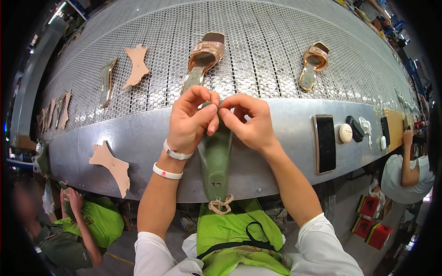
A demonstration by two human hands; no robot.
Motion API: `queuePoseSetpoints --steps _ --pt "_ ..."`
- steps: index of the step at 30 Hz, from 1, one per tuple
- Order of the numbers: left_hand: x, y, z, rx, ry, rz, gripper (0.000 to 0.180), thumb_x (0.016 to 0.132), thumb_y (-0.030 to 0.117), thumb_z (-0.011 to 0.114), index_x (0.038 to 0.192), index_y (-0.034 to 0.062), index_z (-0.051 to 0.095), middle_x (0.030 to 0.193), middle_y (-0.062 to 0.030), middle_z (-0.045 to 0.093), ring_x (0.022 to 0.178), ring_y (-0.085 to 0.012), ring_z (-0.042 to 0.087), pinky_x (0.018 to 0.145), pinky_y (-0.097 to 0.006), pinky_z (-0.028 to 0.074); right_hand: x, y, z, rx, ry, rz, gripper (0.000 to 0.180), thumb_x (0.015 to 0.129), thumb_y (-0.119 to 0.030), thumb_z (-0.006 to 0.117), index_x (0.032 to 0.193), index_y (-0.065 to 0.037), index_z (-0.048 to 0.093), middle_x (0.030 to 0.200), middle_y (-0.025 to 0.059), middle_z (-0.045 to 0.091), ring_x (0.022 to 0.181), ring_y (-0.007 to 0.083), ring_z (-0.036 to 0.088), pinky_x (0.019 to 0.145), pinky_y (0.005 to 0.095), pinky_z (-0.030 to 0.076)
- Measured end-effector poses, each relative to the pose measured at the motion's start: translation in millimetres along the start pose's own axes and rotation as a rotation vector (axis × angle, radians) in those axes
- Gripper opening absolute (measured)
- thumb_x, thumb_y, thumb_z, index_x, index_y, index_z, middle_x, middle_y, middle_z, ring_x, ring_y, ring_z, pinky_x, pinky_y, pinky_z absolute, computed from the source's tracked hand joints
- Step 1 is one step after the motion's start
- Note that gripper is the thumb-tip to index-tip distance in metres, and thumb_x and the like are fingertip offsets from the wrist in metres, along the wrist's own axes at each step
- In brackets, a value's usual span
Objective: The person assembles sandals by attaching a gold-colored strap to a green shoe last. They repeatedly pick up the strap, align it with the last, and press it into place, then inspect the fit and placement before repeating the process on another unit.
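Note:
A green shoe last [215, 158] lies lengthwise at the metal table's near edge, a loop of cord [221, 204] at its near end. Over its far end my left hand [191, 122] is closed, thumb against curled fingers. Beside it my right hand [251, 120] pinches thumb and forefinger together over the same end. Whatever lies between the fingertips is too small to make out. Just beyond my hands a pink and gold sandal [205, 57] rests on the perforated conveyor [258, 55]. Left of my hands a beige cut piece [110, 165] lies on the metal table [152, 124].
Another sandal [314, 66], a sole piece [108, 82] and a beige piece [136, 66] sit on the conveyor. At right lie a phone [325, 144], a round white case [346, 133] and a black case [355, 129]. A co-worker [85, 225] is at left, another [407, 175] at right.

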State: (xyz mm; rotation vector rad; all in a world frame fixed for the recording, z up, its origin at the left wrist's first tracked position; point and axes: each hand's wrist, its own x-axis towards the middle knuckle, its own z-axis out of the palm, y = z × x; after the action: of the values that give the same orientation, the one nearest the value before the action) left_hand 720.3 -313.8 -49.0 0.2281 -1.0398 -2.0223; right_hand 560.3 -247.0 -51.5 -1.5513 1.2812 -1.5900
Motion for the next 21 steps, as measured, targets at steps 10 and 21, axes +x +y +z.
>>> queuePoseSetpoints --steps 10,21 --pt "-3 2 -6 0.292 0.155 0.02 0.02 0.09 -0.003 0.066 0.094 0.0052 0.048 0.095 -0.0116 0.066 0.053 -0.0098 0.058 0.041 -0.02 0.043 2 -2 10 -0.18 0.052 -0.019 0.009 0.082 -0.007 0.069 0.089 -0.002 0.071 0.074 0.0033 0.069 0.048 0.0032 0.044 0.044 0.0224 0.034" --pt "-8 9 -15 0.389 0.165 0.013 0.02 0.089 -0.003 0.067 0.09 0.0046 0.049 0.094 -0.0119 0.068 0.052 -0.0087 0.058 0.041 -0.019 0.043 5 -1 22 -0.199 0.075 0.004 0.007 0.08 -0.008 0.068 0.082 -0.001 0.07 0.067 0.003 0.067 0.046 0.0037 0.044 0.043 0.0232 0.034"
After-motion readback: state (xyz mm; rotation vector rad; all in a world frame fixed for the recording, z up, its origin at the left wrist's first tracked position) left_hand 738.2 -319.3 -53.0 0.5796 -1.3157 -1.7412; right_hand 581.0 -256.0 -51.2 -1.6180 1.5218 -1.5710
